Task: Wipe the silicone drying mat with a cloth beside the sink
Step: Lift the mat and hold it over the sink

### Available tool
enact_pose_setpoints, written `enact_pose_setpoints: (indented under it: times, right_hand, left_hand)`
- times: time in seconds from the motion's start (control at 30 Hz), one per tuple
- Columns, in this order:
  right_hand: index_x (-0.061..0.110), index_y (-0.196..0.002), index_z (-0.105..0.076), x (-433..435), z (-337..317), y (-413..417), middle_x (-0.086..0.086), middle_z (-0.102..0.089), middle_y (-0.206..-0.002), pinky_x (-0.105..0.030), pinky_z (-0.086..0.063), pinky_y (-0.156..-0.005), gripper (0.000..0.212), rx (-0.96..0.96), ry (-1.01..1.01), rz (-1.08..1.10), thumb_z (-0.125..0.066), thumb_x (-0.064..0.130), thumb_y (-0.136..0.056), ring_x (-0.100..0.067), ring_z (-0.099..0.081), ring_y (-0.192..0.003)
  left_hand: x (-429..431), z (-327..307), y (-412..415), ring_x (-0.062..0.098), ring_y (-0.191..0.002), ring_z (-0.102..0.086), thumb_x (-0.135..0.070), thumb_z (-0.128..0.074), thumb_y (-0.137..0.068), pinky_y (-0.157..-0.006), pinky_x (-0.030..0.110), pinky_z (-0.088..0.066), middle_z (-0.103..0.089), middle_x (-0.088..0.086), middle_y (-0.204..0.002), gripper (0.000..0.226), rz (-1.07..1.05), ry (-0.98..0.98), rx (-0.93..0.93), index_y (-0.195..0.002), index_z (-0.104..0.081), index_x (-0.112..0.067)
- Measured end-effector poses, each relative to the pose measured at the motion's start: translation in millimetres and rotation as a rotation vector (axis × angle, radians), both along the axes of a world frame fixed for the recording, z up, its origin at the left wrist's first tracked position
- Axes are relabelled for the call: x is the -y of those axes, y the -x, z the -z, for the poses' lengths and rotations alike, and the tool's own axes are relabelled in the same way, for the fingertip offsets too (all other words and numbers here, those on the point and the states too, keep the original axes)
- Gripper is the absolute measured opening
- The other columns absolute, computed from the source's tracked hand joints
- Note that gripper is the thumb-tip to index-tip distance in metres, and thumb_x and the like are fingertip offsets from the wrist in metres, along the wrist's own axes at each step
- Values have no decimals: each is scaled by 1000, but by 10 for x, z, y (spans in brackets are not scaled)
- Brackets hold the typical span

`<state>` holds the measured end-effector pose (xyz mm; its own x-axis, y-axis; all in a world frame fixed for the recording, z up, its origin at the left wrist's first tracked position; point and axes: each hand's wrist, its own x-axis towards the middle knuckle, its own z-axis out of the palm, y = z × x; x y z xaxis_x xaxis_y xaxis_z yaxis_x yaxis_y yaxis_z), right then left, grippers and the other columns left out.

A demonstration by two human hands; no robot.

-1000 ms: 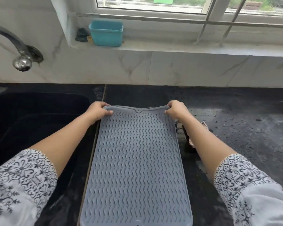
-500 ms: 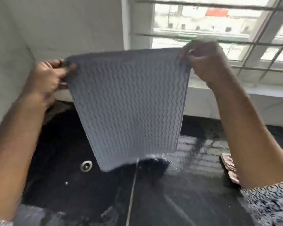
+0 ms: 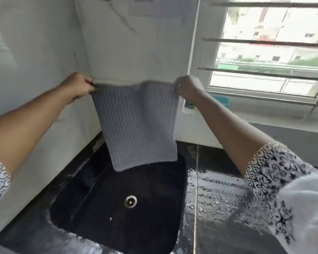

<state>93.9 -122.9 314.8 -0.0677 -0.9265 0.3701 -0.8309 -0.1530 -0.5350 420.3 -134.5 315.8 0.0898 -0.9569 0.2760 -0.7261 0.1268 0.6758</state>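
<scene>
- Head view, count of hands: two. Left hand (image 3: 79,87) and right hand (image 3: 186,88) are both raised in front of the white wall (image 3: 44,52).
- Count of mats: one. A grey silicone drying mat (image 3: 136,125) with a wavy ribbed face hangs upright in the air, a lengthwise crease running down from its top edge.
- Left grip: fingers pressed together, pinching the mat's upper left corner.
- Right grip: fingers pressed together, pinching the mat's upper right corner.
- Position of the mat: clear of the counter (image 3: 218,208), its lower edge hanging above the far part of the sink (image 3: 108,226), touching neither.
- Count of sinks: one, black, set into the counter. Contents: one round metal drain (image 3: 130,201) in its floor and a small pale speck near it; nothing else can be made out inside.
- Counter surface right of the sink is black and wet, with droplets and rippled streaks of water.
- Count of sleeves: two, white with a dark scroll print, one on each forearm.
- One barred window (image 3: 264,52) at upper right; four horizontal bars are visible across it.
- One teal container (image 3: 220,100) on the sill, largely hidden behind the right forearm; contents cannot be told.
- Writing: a pale plate high on the wall carries marks too blurred to read.
</scene>
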Motion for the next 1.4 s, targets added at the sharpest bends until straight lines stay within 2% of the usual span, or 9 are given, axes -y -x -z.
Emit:
enact_pose_setpoints:
  times: [0.07, 0.17, 0.3, 0.43, 0.53, 0.7, 0.83, 1.03, 1.4]
  right_hand:
    - [29, -86, -71, 13, 134, -88, -3, -68, -95, -24, -39, -69, 15, -15, -29, 37, -60, 19, -81, -24, -62, -95]
    - [31, -84, -68, 42, 203, -171, -4, -70, -95, -28, -43, -74, 13, 44, 79, 106, -58, 23, -82, -26, -62, -94]
    - [29, -81, -70, -16, 365, -283, -1, -66, -89, -38, -51, -84, 14, -81, -137, 29, -60, 20, -80, -24, -61, -86]
    - [29, -67, -61, -23, 368, -281, 3, -59, -81, -37, -48, -85, 17, -35, -72, 104, -61, 21, -82, -20, -58, -84]
    - [31, -57, -56, -72, 387, -297, 2, -64, -81, -37, -51, -84, 26, -21, -53, 112, -62, 19, -80, -24, -63, -87]
    - [31, -78, -69, -187, 446, -326, -3, -65, -87, -32, -47, -79, 18, -101, -145, 44, -60, 17, -84, -26, -62, -91]
    - [30, -93, -70, -248, 508, -343, -1, -67, -96, -35, -42, -78, 17, -62, 3, 144, -57, 21, -85, -26, -60, -94]
    - [32, -91, -69, -309, 530, -257, -3, -68, -105, -39, -40, -89, 21, -88, -8, 210, -54, 19, -85, -28, -60, -101]
    - [31, -89, -69, -588, 217, 322, -4, -69, -105, -43, -46, -89, 11, -94, 38, 212, -60, 26, -83, -29, -61, -99]
  left_hand:
    - [13, 201, -75, 19, -75, -60, -21, -71, -84, -57, 22, -35, -68, 13, -80, 25, -86, 14, 46, -99, -70, -2]
    - [10, 347, -190, 18, -62, -48, -24, -69, -85, -51, 21, -31, -54, 13, -65, 23, -134, 105, -49, -73, -64, -5]
    - [-25, 567, -281, 29, -102, -62, -32, -73, -81, -82, 34, -45, -69, 14, -105, 33, -134, -23, 117, -103, -71, -8]
    - [-70, 542, -315, 33, -97, -63, -32, -73, -81, -73, 32, -40, -66, 12, -86, 23, -107, 12, 80, -83, -69, -10]
    - [-125, 527, -298, 30, -100, -63, -34, -73, -81, -82, 32, -44, -70, 14, -101, 29, -133, 57, 71, -100, -72, -12]
    - [-178, 516, -237, 28, -98, -64, -34, -72, -81, -77, 30, -43, -70, 13, -105, 32, -92, 36, 116, -105, -71, -14]
    - [-185, 472, -246, 13, -68, -63, -30, -71, -82, -67, 24, -44, -72, 12, -96, 24, -97, 36, 93, -99, -73, -13]
    - [-257, 547, -130, 31, -102, -61, -29, -70, -84, -76, 30, -43, -69, 11, -103, 25, -107, 41, 221, -104, -71, -14]
    - [-474, 157, 281, 34, -107, -60, -33, -72, -81, -90, 38, -46, -69, 12, -111, 31, -90, 170, 363, -108, -71, -20]
